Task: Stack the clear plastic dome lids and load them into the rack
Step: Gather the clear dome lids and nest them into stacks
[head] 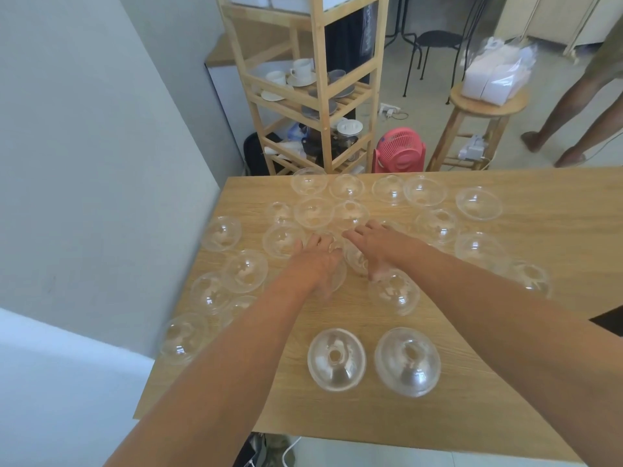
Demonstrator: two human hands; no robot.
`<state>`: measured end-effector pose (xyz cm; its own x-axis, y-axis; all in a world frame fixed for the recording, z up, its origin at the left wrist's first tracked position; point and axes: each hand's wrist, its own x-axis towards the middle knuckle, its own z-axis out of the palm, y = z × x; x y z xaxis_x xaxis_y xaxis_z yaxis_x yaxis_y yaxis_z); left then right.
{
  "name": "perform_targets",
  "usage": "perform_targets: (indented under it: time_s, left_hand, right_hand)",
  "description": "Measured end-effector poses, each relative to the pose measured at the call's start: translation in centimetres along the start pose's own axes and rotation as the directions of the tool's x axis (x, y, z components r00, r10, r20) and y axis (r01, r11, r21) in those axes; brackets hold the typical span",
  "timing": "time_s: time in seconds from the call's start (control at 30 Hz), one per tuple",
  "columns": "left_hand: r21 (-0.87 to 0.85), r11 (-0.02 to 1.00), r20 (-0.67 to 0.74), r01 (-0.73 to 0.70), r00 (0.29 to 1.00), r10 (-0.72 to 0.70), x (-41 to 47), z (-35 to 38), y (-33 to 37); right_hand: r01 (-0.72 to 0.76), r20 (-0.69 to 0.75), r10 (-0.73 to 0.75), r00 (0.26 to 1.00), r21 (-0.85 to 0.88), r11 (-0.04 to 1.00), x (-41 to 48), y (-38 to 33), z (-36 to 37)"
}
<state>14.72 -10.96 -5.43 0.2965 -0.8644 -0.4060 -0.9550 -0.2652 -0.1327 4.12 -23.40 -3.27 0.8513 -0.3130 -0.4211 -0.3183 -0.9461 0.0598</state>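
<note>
Both arms are reaching over the table (566,214) into the scatter of clear dome lids (418,190). My left hand (315,261) is lying on top of one lid (337,279), fingers bending over its crown. The frame is motion-blurred, so I cannot tell whether it is actually gripping. My right hand (381,247) is hovering open, fingers straight and spread, holding nothing. A second lid (355,261) is sitting just under its thumb side, between the two hands. Nearest me, two more lids (336,358) are sitting side by side.

Bare forearms (232,348), seemingly bare hands (315,261)
</note>
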Motion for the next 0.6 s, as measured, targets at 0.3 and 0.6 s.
perform_targets:
  time_s: [0.3, 0.6]
  left_hand:
    - [0.019, 0.999, -0.182, -0.047, 0.982, 0.05, -1.0, -0.3, 0.0]
    - [0.137, 0.991, 0.004, -0.005, 1.0, 0.004, -1.8, 0.0, 0.2]
  right_hand:
    - [-0.035, -0.051, 0.039, 0.998, 0.077, 0.996, -0.9, 0.7, -0.6]
    - [-0.09, -0.108, 0.11, 0.988, 0.181, 0.979, -3.3, 1.1, -0.9]
